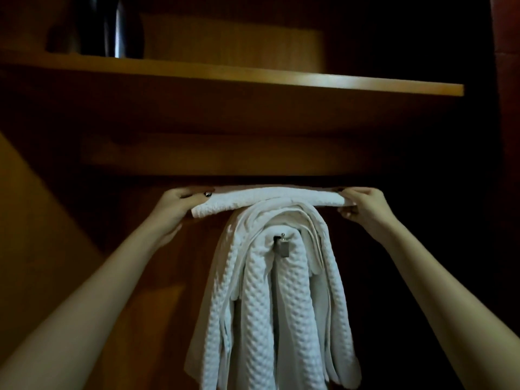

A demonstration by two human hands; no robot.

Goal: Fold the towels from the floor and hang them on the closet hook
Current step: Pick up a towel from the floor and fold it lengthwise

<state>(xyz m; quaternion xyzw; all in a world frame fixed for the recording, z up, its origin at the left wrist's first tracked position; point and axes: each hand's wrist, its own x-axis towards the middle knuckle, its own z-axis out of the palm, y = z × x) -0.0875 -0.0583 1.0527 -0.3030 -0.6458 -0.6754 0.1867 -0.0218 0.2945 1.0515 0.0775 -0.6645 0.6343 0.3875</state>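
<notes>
A folded white towel [270,199] is stretched flat and level just under a wooden shelf. My left hand [176,209] grips its left end and my right hand [365,206] grips its right end, fingers curled over the edges. Directly below it, several white waffle-textured towels [267,305] hang draped over the metal closet hook [282,244], whose tip pokes out between the folds. The held towel touches the top of the hanging pile.
A wooden shelf [281,80] runs across above, with a dark shiny vessel [112,26] standing at its left. A lower wooden rail [225,153] sits right above the held towel. Dark closet walls close in on both sides.
</notes>
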